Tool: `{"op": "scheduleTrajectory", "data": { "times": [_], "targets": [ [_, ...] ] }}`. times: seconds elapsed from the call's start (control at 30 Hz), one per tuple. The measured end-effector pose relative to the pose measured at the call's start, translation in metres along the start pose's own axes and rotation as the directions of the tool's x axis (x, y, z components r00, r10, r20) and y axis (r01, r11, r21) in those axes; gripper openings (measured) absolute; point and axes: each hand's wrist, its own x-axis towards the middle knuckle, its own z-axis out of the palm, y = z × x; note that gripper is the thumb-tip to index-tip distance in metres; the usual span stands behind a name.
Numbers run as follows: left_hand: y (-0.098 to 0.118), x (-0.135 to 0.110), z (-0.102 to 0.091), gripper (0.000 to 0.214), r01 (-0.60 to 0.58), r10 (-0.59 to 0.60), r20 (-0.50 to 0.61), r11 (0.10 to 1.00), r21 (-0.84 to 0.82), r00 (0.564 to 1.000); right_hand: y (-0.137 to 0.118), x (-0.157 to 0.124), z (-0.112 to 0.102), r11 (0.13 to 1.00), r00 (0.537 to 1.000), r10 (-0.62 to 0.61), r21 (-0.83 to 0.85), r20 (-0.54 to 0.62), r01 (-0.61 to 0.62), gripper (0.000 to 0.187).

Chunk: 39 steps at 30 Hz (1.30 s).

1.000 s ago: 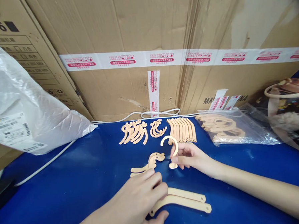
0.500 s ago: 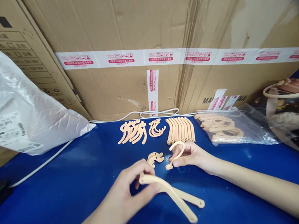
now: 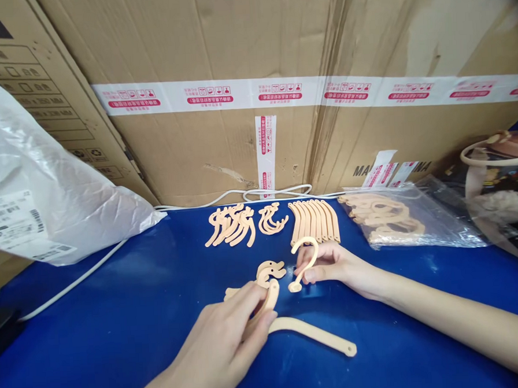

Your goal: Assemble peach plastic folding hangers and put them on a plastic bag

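My left hand is closed around a cream curved hanger arm, its holed end rising above the thumb. A second hanger arm runs out from beneath those fingers to the right; whether it is gripped or lies on the table I cannot tell. My right hand pinches a cream hanger hook upright, its flat foot pointing down. Just beyond the left fingers lie small curved pieces with dark holes, partly hidden by that hand.
On the blue table, farther back, are a pile of curved pieces, several hooks and a row of hanger arms. A clear bag of parts sits right, a white plastic bag left. Cardboard boxes stand behind.
My left hand has turned one hanger arm so its end points up and away, apart from the other arm. The right hand still holds the hook, nearly in the same place.
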Motion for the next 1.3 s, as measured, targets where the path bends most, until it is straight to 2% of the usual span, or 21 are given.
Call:
{"op": "scheduleTrajectory", "data": {
  "times": [0.1, 0.23, 0.47, 0.6, 0.77, 0.83, 0.93, 1.0, 1.13, 1.3],
  "targets": [
    [-0.003, -0.002, 0.007, 0.019, -0.118, 0.121, -0.006, 0.980, 0.162, 0.993, 0.000, 0.000, 0.002, 1.000, 1.000, -0.006, 0.010, -0.002, 0.006, 0.014],
    [-0.005, 0.000, 0.013, 0.024, -0.182, 0.196, -0.033, 0.952, 0.246, 0.980, -0.001, 0.001, 0.006, 0.999, 1.000, -0.010, 0.037, 0.001, 0.010, 0.015],
    [0.000, 0.003, 0.012, 0.026, -0.315, 0.375, -0.068, 0.853, 0.417, 0.925, -0.007, 0.001, 0.014, 0.981, 0.998, 0.036, 0.195, -0.049, -0.026, 0.026],
    [0.000, 0.003, 0.013, 0.028, -0.339, 0.412, -0.087, 0.837, 0.429, 0.907, -0.007, -0.001, 0.019, 0.967, 0.999, 0.048, 0.250, -0.017, -0.042, 0.020],
    [0.000, 0.001, 0.011, 0.028, -0.364, 0.423, -0.079, 0.849, 0.384, 0.903, -0.005, -0.003, 0.020, 0.963, 0.996, 0.079, 0.262, -0.029, -0.068, 0.019],
    [0.000, 0.000, 0.010, 0.029, -0.351, 0.400, -0.071, 0.866, 0.355, 0.914, -0.005, -0.003, 0.021, 0.958, 0.994, 0.098, 0.274, -0.046, -0.081, 0.029],
    [-0.001, -0.003, 0.010, 0.028, -0.337, 0.371, -0.055, 0.887, 0.314, 0.927, -0.004, -0.003, 0.021, 0.949, 0.993, 0.107, 0.304, -0.048, -0.088, 0.055],
    [-0.001, -0.004, 0.010, 0.027, -0.341, 0.371, -0.044, 0.887, 0.312, 0.927, -0.004, -0.003, 0.020, 0.945, 0.994, 0.103, 0.315, -0.032, -0.088, 0.064],
    [-0.001, -0.002, 0.009, 0.028, -0.379, 0.406, -0.020, 0.868, 0.321, 0.914, -0.003, -0.003, 0.019, 0.941, 0.994, 0.110, 0.324, -0.010, -0.101, 0.066],
    [0.000, 0.001, 0.010, 0.030, -0.422, 0.472, -0.043, 0.820, 0.386, 0.880, -0.002, -0.003, 0.020, 0.943, 0.996, 0.078, 0.322, 0.044, -0.088, 0.064]
  ]
}}
